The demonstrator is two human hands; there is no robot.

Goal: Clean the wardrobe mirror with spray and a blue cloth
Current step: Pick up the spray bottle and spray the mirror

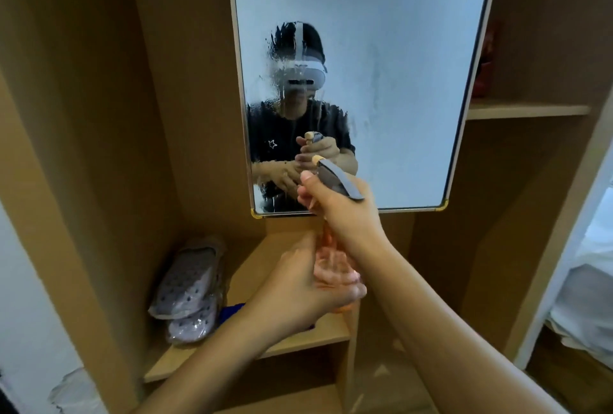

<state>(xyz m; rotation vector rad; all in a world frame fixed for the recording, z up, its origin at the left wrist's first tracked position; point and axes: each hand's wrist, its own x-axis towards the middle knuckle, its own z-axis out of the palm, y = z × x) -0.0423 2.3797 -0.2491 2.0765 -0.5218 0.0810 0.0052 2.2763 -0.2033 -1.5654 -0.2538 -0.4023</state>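
Observation:
The wardrobe mirror [398,82] hangs straight ahead, wet with spray streaks over its left and middle parts. My right hand [335,201] grips the neck of a clear orange spray bottle [328,261], its grey trigger head and tan nozzle pointing at the glass. My left hand [308,287] holds the bottle's body from below. A bit of the blue cloth [232,310] shows on the wooden shelf [325,334], mostly hidden behind my left forearm.
A pair of grey slippers in plastic wrap [189,291] lies on the shelf's left side. Wardrobe panels close in on the left and right. A higher shelf [527,110] with a red item [486,65] sits right of the mirror. White bedding [590,297] shows far right.

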